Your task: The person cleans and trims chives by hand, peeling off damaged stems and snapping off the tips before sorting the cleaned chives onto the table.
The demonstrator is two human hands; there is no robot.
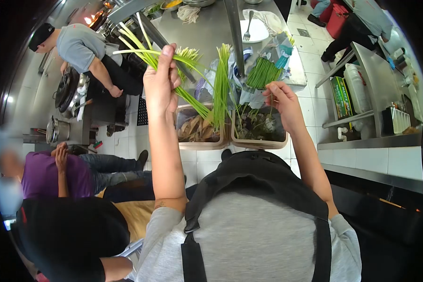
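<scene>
My left hand [163,82] is closed around a bunch of long green chive-like stalks [191,101], with the pale ends sticking up to the left. My right hand [283,101] is pinched above the right tub; whatever thin thing is between its fingertips is too small to make out. Below my hands, the left tub [201,145] holds brown dry leaves and the right tub [261,144] holds dark green scraps. More long stalks [221,84] stand between my hands, over the tubs' inner edges. A bundle of darker green stalks [263,74] lies on the table just beyond my right hand.
A steel table [199,30] carries a white plate [254,32] with a fork [248,26]. A metal post [233,35] rises ahead of me. One person [87,51] works at the stove, left; others sit or stand nearby. Steel shelving [380,89] stands right.
</scene>
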